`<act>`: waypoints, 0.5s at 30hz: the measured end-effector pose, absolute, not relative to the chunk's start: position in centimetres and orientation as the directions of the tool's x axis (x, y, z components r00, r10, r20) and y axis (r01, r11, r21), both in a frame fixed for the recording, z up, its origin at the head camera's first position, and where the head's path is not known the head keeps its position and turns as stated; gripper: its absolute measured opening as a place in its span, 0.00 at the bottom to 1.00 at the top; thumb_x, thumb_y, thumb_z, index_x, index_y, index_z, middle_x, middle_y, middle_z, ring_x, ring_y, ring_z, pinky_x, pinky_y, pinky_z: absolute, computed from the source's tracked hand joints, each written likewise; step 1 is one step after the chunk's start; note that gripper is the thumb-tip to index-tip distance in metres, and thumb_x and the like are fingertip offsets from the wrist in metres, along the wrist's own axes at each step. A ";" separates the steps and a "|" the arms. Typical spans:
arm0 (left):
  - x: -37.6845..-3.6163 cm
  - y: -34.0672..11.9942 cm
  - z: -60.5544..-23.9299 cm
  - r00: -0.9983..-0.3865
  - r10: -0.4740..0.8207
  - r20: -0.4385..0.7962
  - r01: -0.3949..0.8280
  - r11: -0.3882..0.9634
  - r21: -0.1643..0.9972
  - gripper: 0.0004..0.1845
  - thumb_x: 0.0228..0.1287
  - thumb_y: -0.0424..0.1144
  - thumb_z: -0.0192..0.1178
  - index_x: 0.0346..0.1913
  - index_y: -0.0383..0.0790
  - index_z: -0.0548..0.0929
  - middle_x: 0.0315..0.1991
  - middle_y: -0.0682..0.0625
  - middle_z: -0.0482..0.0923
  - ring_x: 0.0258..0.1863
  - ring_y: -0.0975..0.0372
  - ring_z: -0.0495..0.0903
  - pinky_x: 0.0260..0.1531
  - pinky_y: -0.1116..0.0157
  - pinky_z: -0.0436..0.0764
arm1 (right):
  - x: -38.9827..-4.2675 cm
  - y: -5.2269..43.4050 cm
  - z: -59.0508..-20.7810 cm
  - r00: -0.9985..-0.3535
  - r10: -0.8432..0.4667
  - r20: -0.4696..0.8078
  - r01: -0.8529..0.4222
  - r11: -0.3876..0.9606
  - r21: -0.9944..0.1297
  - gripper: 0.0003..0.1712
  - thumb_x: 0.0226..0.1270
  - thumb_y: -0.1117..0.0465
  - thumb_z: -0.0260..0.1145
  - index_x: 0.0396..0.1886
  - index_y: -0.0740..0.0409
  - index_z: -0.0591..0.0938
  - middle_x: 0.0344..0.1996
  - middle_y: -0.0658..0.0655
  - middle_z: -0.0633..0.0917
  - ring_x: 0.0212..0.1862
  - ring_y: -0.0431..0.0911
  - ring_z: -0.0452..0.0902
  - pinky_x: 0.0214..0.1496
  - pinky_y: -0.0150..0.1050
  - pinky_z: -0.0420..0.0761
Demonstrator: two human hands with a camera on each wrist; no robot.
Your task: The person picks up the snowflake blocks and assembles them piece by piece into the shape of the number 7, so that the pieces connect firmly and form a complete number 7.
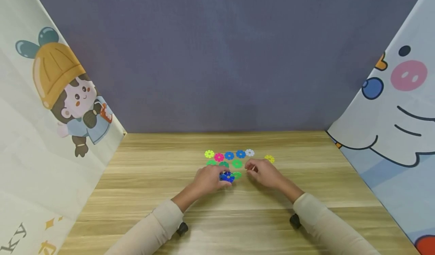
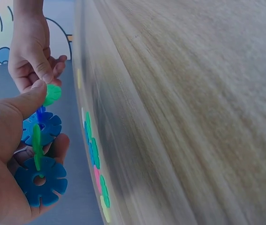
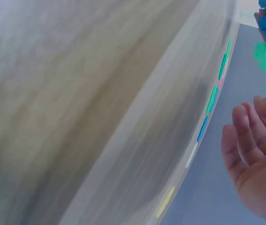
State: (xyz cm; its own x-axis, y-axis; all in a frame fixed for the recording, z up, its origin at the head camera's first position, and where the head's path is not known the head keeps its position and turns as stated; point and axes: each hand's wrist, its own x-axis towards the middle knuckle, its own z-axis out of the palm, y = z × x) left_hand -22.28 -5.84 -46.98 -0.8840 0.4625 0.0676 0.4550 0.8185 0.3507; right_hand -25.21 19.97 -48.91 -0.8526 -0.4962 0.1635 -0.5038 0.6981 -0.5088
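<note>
My left hand (image 1: 208, 179) grips a short chain of slotted plastic snowflake discs joined at their slots. In the left wrist view a blue disc (image 2: 53, 180) is nearest, followed by a green disc (image 2: 36, 140) seen edge-on and another blue disc (image 2: 51, 129). A dark blue disc and a bright green disc (image 2: 53, 95) make up the far end, which points toward my right hand (image 1: 266, 173). Loosely bent fingers, with nothing between them, show on the right hand in the right wrist view. It is a little apart from the green end disc (image 3: 263, 61).
Behind the hands, loose discs lie flat on the wooden table (image 1: 163, 172): yellow-green (image 1: 209, 154), pink (image 1: 219, 157), two blue, white (image 1: 249, 152) and several green ones. A yellow disc (image 1: 269, 158) lies apart, just beyond the right hand. Cloth walls stand at the back and both sides.
</note>
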 end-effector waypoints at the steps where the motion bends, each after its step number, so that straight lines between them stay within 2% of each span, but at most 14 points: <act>1: -22.2 -5.9 -46.9 -0.885 0.462 0.063 0.453 0.819 0.352 0.29 0.55 0.61 0.73 0.58 0.54 0.85 0.45 0.53 0.89 0.38 0.61 0.84 0.26 0.63 0.77 | -25.3 20.1 -48.9 -0.859 -0.488 0.159 -0.495 0.707 -0.505 0.06 0.70 0.64 0.68 0.45 0.57 0.85 0.37 0.48 0.88 0.37 0.38 0.82 0.40 0.33 0.83; 15: -22.0 -6.1 -46.8 -0.891 0.451 0.054 0.441 0.828 0.347 0.29 0.55 0.60 0.73 0.59 0.55 0.85 0.45 0.52 0.89 0.36 0.62 0.83 0.23 0.67 0.73 | -27.3 23.0 -49.4 -0.902 -0.395 0.173 -0.429 0.777 -0.461 0.08 0.69 0.63 0.68 0.45 0.60 0.85 0.33 0.49 0.86 0.34 0.38 0.78 0.36 0.35 0.78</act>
